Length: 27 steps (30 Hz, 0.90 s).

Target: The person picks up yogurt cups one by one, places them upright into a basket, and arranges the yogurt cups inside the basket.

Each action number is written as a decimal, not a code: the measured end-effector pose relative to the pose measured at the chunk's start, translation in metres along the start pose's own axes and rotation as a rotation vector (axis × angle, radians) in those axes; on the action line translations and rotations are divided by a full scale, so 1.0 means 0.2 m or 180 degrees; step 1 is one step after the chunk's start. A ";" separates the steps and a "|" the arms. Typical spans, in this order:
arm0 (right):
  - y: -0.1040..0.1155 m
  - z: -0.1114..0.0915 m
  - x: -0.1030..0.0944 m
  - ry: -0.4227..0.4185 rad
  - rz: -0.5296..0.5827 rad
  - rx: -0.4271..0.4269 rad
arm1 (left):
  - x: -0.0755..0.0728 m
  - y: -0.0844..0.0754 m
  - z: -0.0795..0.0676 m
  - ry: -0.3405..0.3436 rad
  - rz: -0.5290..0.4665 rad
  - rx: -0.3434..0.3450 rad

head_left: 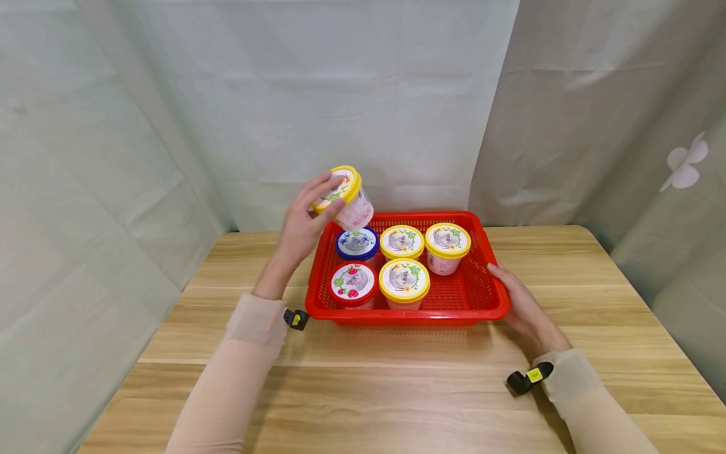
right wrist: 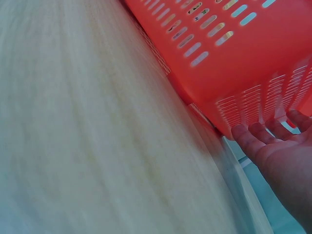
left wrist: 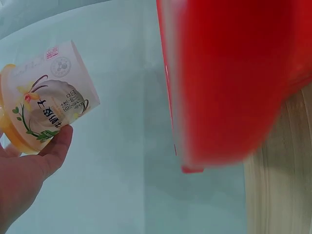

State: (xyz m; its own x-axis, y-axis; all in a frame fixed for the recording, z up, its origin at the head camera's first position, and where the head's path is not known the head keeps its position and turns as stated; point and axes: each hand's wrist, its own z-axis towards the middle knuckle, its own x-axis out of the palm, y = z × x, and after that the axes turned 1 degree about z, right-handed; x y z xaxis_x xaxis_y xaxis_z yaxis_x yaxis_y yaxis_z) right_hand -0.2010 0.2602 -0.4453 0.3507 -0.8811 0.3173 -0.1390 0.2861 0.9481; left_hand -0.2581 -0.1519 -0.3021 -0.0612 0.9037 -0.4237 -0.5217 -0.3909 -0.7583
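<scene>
My left hand [head_left: 299, 228] grips a paper tub with a yellow lid [head_left: 355, 212], tilted above the back left corner of a red plastic basket [head_left: 397, 314]. The left wrist view shows the tub's printed side [left wrist: 53, 92], with a vanilla flower and leaves. At the basket's right end, my right hand [head_left: 524, 312] holds the rim, thumb on top and fingers against the outer slotted wall [right wrist: 253, 105]. Inside stand a blue-lidded tub [head_left: 357, 242], a red-lidded tub [head_left: 353, 284] and three yellow-lidded tubs [head_left: 404, 280].
The basket stands on a wood-grain table [head_left: 363, 391]. Pale curtains [head_left: 317, 94] hang close behind the table and along both sides. A black strap device sits on each wrist, the right one [head_left: 530, 378] near the tabletop.
</scene>
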 end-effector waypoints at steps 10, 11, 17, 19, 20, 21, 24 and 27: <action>0.00 0.00 0.00 0.0040 0.0003 -0.0043 | 0.04 -0.01 0.01 0.0147 0.0043 0.0013; 0.00 0.00 0.00 0.0042 -0.0001 -0.0045 | 0.04 -0.01 0.02 0.0156 0.0051 0.0011; 0.00 0.00 0.00 0.0044 -0.0004 -0.0039 | 0.04 -0.04 0.03 0.0205 0.0068 0.0015; 0.00 0.00 0.00 0.0050 -0.0003 -0.0036 | 0.04 -0.05 0.03 0.0216 0.0072 0.0028; 0.00 0.00 0.00 0.0053 -0.0004 -0.0035 | 0.04 -0.05 0.03 0.0218 0.0079 0.0034; 0.00 0.00 0.00 0.0055 -0.0003 -0.0036 | 0.04 -0.06 0.03 0.0215 0.0076 0.0049; 0.00 0.00 0.00 0.0064 0.0008 -0.0035 | 0.04 -0.07 0.04 0.0220 0.0059 0.0082; 0.00 0.00 0.00 0.0089 0.0011 -0.0043 | 0.04 -0.08 0.05 0.0228 0.0021 0.0109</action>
State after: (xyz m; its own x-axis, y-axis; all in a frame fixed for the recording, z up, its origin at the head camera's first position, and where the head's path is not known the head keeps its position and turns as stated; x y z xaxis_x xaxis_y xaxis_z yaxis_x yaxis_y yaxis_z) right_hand -0.2009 0.2610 -0.4458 0.3761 -0.8692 0.3210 -0.1279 0.2945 0.9471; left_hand -0.2582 -0.1368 -0.2892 -0.0043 0.8858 -0.4641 -0.5502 -0.3896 -0.7386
